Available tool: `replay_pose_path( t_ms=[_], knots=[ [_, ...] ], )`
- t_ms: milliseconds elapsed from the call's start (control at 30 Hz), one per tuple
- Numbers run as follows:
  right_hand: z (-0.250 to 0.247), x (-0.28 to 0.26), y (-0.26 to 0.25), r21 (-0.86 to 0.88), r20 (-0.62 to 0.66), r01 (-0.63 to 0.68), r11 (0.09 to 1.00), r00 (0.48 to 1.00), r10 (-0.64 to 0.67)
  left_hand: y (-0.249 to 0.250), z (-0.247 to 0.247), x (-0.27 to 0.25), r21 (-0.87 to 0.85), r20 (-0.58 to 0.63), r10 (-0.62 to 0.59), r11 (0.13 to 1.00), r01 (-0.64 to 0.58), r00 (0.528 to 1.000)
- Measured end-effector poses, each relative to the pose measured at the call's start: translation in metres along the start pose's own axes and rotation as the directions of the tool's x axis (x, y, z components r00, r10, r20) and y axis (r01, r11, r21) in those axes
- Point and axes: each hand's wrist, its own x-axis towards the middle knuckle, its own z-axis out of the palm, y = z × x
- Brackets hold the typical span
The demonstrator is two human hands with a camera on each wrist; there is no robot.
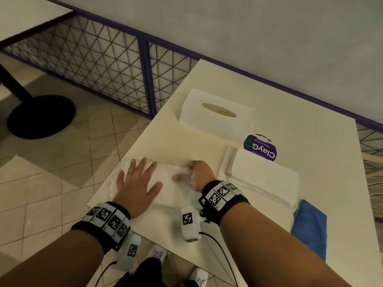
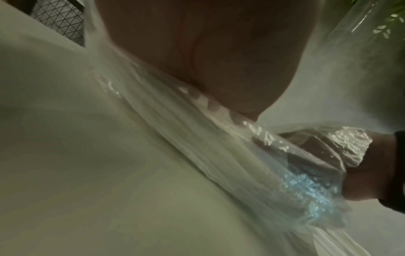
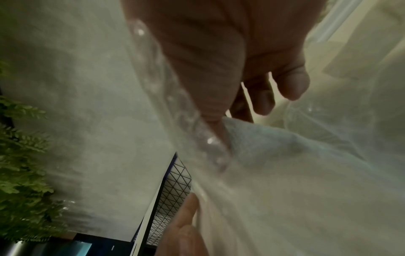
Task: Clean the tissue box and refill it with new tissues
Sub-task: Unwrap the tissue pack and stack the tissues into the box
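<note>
On the cream desk (image 1: pixel 269 96), the left hand (image 1: pixel 135 188) lies flat, fingers spread, on a clear plastic pack of white tissues (image 1: pixel 165 189) near the desk's left edge. The right hand (image 1: pixel 198 172) reaches inside the pack's open end, fingers curled around the tissues. The white plastic tissue box (image 1: pixel 215 114) stands toward the far edge.

Round purple sticker (image 1: pixel 260 147) on the cream tabletop (image 1: pixel 300 129), lying just beside the white plastic tissue box (image 1: pixel 215 112): white lettering "ClayGO" with a green "O", seen upside down; the smaller line beneath is too small to read.
</note>
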Motion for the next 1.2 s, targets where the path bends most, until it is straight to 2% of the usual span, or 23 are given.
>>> replay_pose_path(
  t_ms=[67,133,233,267,333,400,433,467,500,600,633,700,800,867,933,1033,1133,1200],
  knots=[
    [0.002,-0.002,-0.001,0.105,0.031,-0.033,0.994,0.999,0.03,0.0,0.0,0.0,-0.014,-0.008,-0.009,1.0,0.009,1.0],
    [0.005,-0.003,-0.002,0.121,0.042,-0.053,0.991,0.998,0.048,0.001,0.0,0.0,-0.02,-0.023,-0.019,1.0,0.019,1.0],
    [0.003,-0.002,-0.003,0.244,-0.023,-0.06,0.968,0.997,0.068,0.002,0.001,0.0,-0.033,-0.041,-0.025,0.999,0.023,0.999],
    [0.001,-0.002,-0.002,0.337,-0.058,-0.093,0.937,0.991,0.119,0.003,0.001,0.0,-0.045,-0.041,-0.028,0.999,0.026,0.999],
    [-0.003,-0.009,0.002,0.561,-0.089,-0.152,0.814,0.966,0.242,0.004,0.001,-0.001,-0.068,-0.026,-0.037,0.997,0.035,0.999],
    [-0.005,-0.019,0.009,0.67,0.03,-0.241,0.702,0.954,0.298,0.006,0.002,-0.001,-0.078,-0.015,-0.042,0.996,0.04,0.999],
    [-0.006,-0.026,0.012,0.678,0.112,-0.287,0.677,0.95,0.291,0.007,0.002,-0.001,-0.079,-0.014,-0.041,0.996,0.04,0.999],
    [-0.006,-0.031,0.013,0.677,0.15,-0.305,0.67,0.948,0.28,0.008,0.002,-0.001,-0.083,-0.015,-0.039,0.996,0.037,0.999],
    [-0.007,-0.034,0.015,0.681,0.127,-0.287,0.674,0.952,0.277,0.009,0.002,-0.001,-0.088,-0.015,-0.038,0.995,0.036,0.999],
    [-0.011,-0.031,0.025,0.694,-0.122,-0.166,0.701,0.932,0.341,0.009,0.001,0.0,-0.085,-0.004,-0.047,0.995,0.047,0.999],
    [-0.013,-0.03,0.027,0.684,-0.167,-0.15,0.714,0.921,0.353,0.01,0.0,0.0,-0.089,-0.004,-0.055,0.995,0.054,0.999],
    [-0.015,-0.033,0.027,0.646,-0.111,-0.206,0.735,0.927,0.357,0.01,-0.001,-0.001,-0.091,-0.008,-0.065,0.994,0.064,0.998],
    [-0.019,-0.043,0.024,0.571,0.116,-0.37,0.733,0.92,0.374,0.012,-0.002,-0.004,-0.076,-0.006,-0.067,0.995,0.067,0.998],
    [-0.022,-0.044,0.023,0.56,0.129,-0.392,0.729,0.911,0.391,0.013,-0.001,-0.006,-0.069,0.005,-0.065,0.996,0.065,0.998],
    [-0.029,-0.046,0.023,0.556,0.017,-0.35,0.754,0.912,0.411,0.011,-0.001,-0.006,-0.069,0.013,-0.067,0.995,0.068,0.998],
    [-0.049,-0.055,0.027,0.422,-0.179,-0.293,0.858,0.901,0.395,0.009,0.0,-0.005,-0.052,0.027,-0.076,0.996,0.078,0.997],
    [-0.072,-0.075,0.034,0.254,-0.231,-0.287,0.923,0.909,0.347,0.01,0.001,-0.004,0.003,0.067,-0.101,0.995,0.101,0.993],
    [-0.082,-0.087,0.04,0.212,-0.249,-0.283,0.935,0.91,0.331,0.016,-0.001,-0.002,0.044,0.081,-0.132,0.991,0.129,0.988]
  ],
)
